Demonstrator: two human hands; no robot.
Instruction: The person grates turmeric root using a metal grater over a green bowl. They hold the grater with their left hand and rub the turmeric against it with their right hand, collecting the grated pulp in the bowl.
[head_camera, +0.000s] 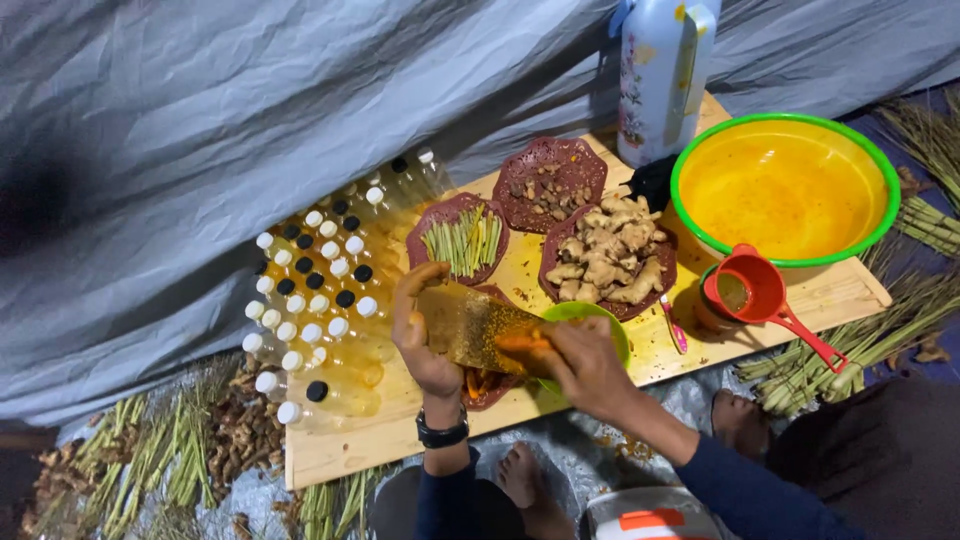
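Bare feet and a white container with an orange mark, cut off by the lower edge, are seen nearest the lens, just below the wooden board. Above the board's near edge, a metal grater is gripped at its upper left end by the left hand, thumb curled over the top, a black watch worn at the wrist. The grater's long axis is tilted, running from upper left down to lower right, its stained face turned upward. An orange root is pinched in the closed fingers of the right hand and pressed against the grater's lower end; most of the root is hidden by the fingers. A dark red plate under the grater is largely covered, as is a green bowl behind the right hand. Farther up the board, plates of ginger and cut lemongrass are set; capped bottles are ranged at its left, a yellow basin at its right.
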